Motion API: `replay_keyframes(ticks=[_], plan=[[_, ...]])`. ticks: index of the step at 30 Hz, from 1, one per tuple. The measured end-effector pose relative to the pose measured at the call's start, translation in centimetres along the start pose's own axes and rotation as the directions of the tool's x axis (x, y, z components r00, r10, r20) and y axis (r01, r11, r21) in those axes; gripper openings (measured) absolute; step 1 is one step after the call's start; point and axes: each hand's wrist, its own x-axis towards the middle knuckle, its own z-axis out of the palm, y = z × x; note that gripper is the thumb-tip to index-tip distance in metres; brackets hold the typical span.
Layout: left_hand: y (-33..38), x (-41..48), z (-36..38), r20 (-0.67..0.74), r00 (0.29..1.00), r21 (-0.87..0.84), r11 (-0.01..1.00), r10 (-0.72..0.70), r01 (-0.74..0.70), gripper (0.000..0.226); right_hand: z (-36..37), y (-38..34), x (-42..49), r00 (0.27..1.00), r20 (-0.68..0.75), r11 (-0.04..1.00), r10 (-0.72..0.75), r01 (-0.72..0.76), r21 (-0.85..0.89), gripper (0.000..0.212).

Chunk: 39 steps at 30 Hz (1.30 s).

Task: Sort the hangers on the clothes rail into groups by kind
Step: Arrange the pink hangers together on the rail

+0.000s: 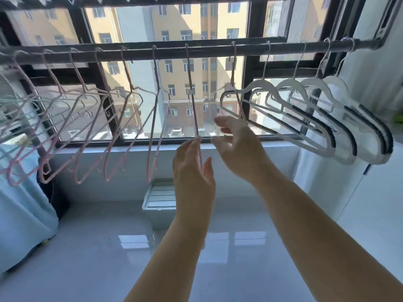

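Left grip (194, 168) holds a pink hanger (193, 99) on the rail (196, 52); right grip (235, 147) (fingers spread wide) is just beside it.

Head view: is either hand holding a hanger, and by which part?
The left hand pinches a thin pink hanger by its lower edge, hook on the rail. The right hand is open by another pink hanger; contact cannot be told.

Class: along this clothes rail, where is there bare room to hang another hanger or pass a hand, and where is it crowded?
The widest bare stretch of the rail lies between the two pink hangers by the hands, one at the left hand, one above the right hand. The white hangers at the right end overlap closely. The far-left hangers tangle.
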Motion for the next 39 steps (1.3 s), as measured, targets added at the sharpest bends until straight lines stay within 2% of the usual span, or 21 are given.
replay_keyframes(ticks=[4, 8, 12, 20, 31, 33, 35, 37, 39], plan=[[-2.0, 0.1, -1.3, 0.131, 0.987, -0.017, 0.995, -0.099, 0.102, 0.043, 3.2, -0.3, 1.0, 0.959, 0.208, 0.970, 0.194, -0.219, 0.107, 0.044], [-3.5, 0.1, -2.2, 0.181, 0.979, -0.030, 0.995, -0.091, 0.098, 0.034, 5.5, 0.0, 1.5, 0.927, 0.243, 0.874, 0.286, -0.356, 0.330, 0.039], [-3.9, 0.4, -2.8, 0.190, 0.979, -0.037, 0.995, -0.080, 0.088, 0.034, 6.0, -0.3, 1.3, 0.938, 0.214, 0.780, 0.273, -0.345, 0.521, 0.039], [-2.9, 0.7, -2.7, 0.223, 0.974, -0.084, 0.995, -0.042, 0.062, 0.034, 5.4, -0.1, 1.3, 0.944, 0.117, 0.771, 0.309, -0.321, 0.550, 0.036], [-3.8, 0.4, -2.0, 0.288, 0.957, -0.125, 0.990, -0.025, 0.064, 0.035, 5.0, 0.4, 1.0, 0.937, 0.133, 0.795, 0.324, -0.345, 0.498, 0.034], [-4.5, 0.4, -2.4, 0.272, 0.961, -0.147, 0.985, -0.042, 0.085, 0.037, 5.2, 0.3, 0.8, 0.942, 0.089, 0.866, 0.325, -0.334, 0.372, 0.035], [-5.1, 0.4, -3.2, 0.194, 0.979, -0.218, 0.970, -0.068, 0.111, 0.031, 5.2, -0.1, 0.6, 0.953, 0.032, 0.934, 0.302, -0.302, 0.193, 0.041], [-5.4, 0.5, -4.1, 0.090, 0.992, -0.318, 0.941, -0.092, 0.116, 0.022, 5.0, -1.0, 0.5, 0.974, -0.033, 0.973, 0.223, -0.220, 0.070, 0.048], [-5.4, 0.7, -5.0, -0.022, 0.996, -0.372, 0.925, -0.091, 0.077, 0.022, 5.0, -2.3, 0.4, 0.991, -0.091, 0.995, 0.099, -0.100, -0.009, 0.052]])
